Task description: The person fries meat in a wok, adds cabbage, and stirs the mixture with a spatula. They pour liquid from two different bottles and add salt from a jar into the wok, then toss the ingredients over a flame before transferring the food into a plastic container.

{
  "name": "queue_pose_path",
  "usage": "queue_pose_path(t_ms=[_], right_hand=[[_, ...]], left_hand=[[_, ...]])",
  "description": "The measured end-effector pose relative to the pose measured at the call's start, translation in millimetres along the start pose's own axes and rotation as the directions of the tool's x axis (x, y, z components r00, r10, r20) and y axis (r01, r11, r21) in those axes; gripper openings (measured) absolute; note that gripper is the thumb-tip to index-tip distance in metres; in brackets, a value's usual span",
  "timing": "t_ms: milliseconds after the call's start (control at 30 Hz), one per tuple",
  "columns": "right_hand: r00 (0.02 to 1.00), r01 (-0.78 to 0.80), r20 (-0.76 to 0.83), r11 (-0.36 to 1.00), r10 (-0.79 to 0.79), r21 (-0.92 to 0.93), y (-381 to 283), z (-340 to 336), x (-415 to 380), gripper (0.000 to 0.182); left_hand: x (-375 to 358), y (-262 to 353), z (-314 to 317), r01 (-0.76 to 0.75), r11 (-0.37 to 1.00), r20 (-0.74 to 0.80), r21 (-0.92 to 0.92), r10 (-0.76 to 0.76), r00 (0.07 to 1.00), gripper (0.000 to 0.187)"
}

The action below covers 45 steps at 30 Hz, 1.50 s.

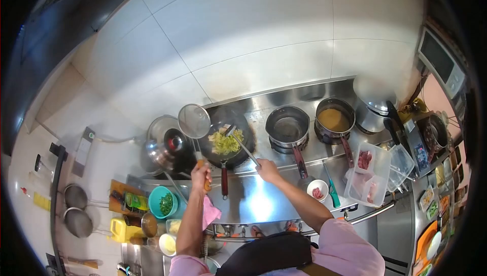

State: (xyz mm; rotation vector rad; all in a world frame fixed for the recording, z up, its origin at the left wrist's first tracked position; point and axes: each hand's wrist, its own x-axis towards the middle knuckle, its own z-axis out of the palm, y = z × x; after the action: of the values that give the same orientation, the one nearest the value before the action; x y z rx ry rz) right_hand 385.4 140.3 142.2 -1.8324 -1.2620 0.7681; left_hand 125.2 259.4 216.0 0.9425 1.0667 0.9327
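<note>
My left hand (200,175) is closed around the orange-brown handle of a round mesh strainer (194,121), whose bowl hangs over the left edge of a dark wok (244,158). Chopped pale-green vegetables (226,142) mixed with light pieces lie in the wok. In my right hand (267,170) is the long handle of a metal spatula (245,149); its blade is among the vegetables. The wok's reddish-brown handle (224,182) points toward me between my hands, with neither hand on it. A pink cloth (210,212) lies beside my left forearm.
Two saucepans, one dark inside (287,125) and one with brown liquid (335,120), stand right of the wok. Nearby are a small bowl of meat (317,192) and a divided plastic container (369,174). A teal bowl of greens (163,202) and steel lid (158,149) are left.
</note>
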Motion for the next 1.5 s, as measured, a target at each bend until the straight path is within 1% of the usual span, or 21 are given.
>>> queue_pose_path(t_ms=[133, 233, 267, 367, 400, 500, 633, 733, 800, 833, 933, 1000, 1033, 1067, 1100, 1167, 1300, 1333, 1400, 1433, 1500], right_hand=[[0.998, -0.032, 0.059, 0.999, 0.033, -0.006, -2.0, 9.1, -12.1, 0.021], [0.996, -0.067, 0.057, 0.998, 0.066, 0.013, 2.5, 24.1, -18.5, 0.029], [0.994, -0.049, 0.104, 0.998, 0.046, 0.029, 10.7, 32.0, -16.1, 0.038], [0.997, 0.018, -0.082, 0.995, -0.009, 0.098, 36.5, 57.5, -24.2, 0.041], [0.942, 0.264, -0.275, 0.929, -0.191, 0.26, 101.1, 105.9, -6.8, 0.048], [0.996, 0.0, -0.088, 0.995, 0.009, 0.101, 80.0, 69.0, -31.0, 0.049], [0.939, 0.002, 0.342, 0.996, 0.029, -0.09, 59.1, 41.5, -50.8, 0.044], [0.938, 0.33, -0.046, 0.924, -0.344, -0.193, 56.1, 63.2, -64.2, 0.039], [0.988, 0.12, 0.127, 0.96, -0.09, -0.253, 28.8, 69.3, -26.7, 0.034], [0.978, 0.015, 0.201, 0.955, 0.047, -0.297, 12.3, 69.2, -9.2, 0.031], [0.994, 0.087, 0.084, 0.962, -0.067, -0.257, 3.5, 89.0, 34.0, 0.03], [0.993, 0.122, 0.035, 0.966, -0.117, -0.23, 16.8, 106.5, 60.5, 0.035], [0.985, 0.171, -0.019, 0.979, -0.17, 0.113, 29.6, 121.0, 63.3, 0.034], [0.974, 0.225, -0.094, 0.872, -0.204, 0.434, 73.5, 149.9, 75.8, 0.033], [0.951, 0.296, 0.005, 0.919, -0.308, 0.26, 63.3, 122.4, 70.6, 0.032], [0.927, 0.343, 0.188, 0.937, -0.325, -0.072, 30.6, 67.4, 49.6, 0.031], [0.951, 0.162, 0.308, 0.849, 0.0, -0.503, -45.6, -1.9, 12.2, 0.03], [0.952, 0.121, 0.299, 0.829, 0.058, -0.546, -53.8, -7.0, 12.8, 0.029], [0.977, 0.001, 0.193, 0.902, 0.092, -0.432, -58.9, 8.8, 35.1, 0.027], [0.985, -0.052, 0.137, 0.929, 0.109, -0.367, -57.1, 20.1, 49.9, 0.026], [0.993, 0.075, 0.111, 0.932, -0.038, -0.354, -35.2, 59.5, 78.6, 0.028]], left_hand=[[-30.6, -7.6, 51.2, 0.012, 0.996, 0.127, 0.092, -0.024, 0.992, 0.04], [-54.3, -19.0, 109.6, 0.01, 0.892, 0.182, 0.453, -0.103, 0.978, 0.044], [-43.7, -51.5, 122.8, -0.173, 0.87, 0.262, 0.462, 0.053, 0.964, 0.045], [-40.4, -91.4, 175.3, -0.383, 0.571, 0.345, 0.726, 0.179, 0.921, 0.048], [-40.5, -91.7, 191.3, -0.358, 0.517, 0.341, 0.778, 0.132, 0.931, 0.049], [-32.6, -89.8, 226.8, -0.302, 0.342, 0.328, 0.89, -0.019, 0.945, 0.059], [-1.0, -132.2, 248.0, -0.361, 0.415, 0.411, 0.835, -0.036, 0.911, 0.058], [4.2, -147.4, 254.3, -0.36, 0.516, 0.455, 0.777, -0.067, 0.888, 0.051], [-9.2, -135.8, 256.0, -0.279, 0.593, 0.467, 0.755, -0.188, 0.864, 0.055], [-17.2, -127.6, 255.4, -0.352, 0.583, 0.495, 0.732, -0.101, 0.863, 0.058], [-22.2, -122.9, 243.4, -0.582, 0.55, 0.547, 0.599, 0.25, 0.799, 0.061], [-34.2, -95.3, 216.9, -0.547, 0.739, 0.515, 0.393, 0.316, 0.796, 0.049], [-40.7, -76.8, 195.9, -0.52, 0.81, 0.494, 0.27, 0.347, 0.797, 0.044], [-39.2, -69.6, 166.9, -0.601, 0.694, 0.455, 0.397, 0.419, 0.786, 0.038], [-37.6, -67.2, 133.7, -0.65, 0.557, 0.425, 0.517, 0.492, 0.76, 0.034], [-41.8, -57.7, 73.7, -0.403, 0.829, 0.231, 0.387, 0.335, 0.913, 0.03], [6.8, -146.2, -26.5, -0.26, 0.447, -0.044, 0.856, 0.564, 0.825, 0.047], [21.6, -175.2, -36.8, -0.219, 0.49, -0.102, 0.844, 0.547, 0.831, 0.047], [17.1, -163.0, -36.7, 0.046, 0.877, -0.076, 0.478, -0.011, 0.997, 0.037], [19.1, -156.0, -35.1, 0.254, 0.929, 0.048, 0.27, -0.276, 0.96, 0.033], [24.1, -157.7, -36.5, 0.36, 0.923, 0.138, 0.136, -0.378, 0.916, 0.025]])
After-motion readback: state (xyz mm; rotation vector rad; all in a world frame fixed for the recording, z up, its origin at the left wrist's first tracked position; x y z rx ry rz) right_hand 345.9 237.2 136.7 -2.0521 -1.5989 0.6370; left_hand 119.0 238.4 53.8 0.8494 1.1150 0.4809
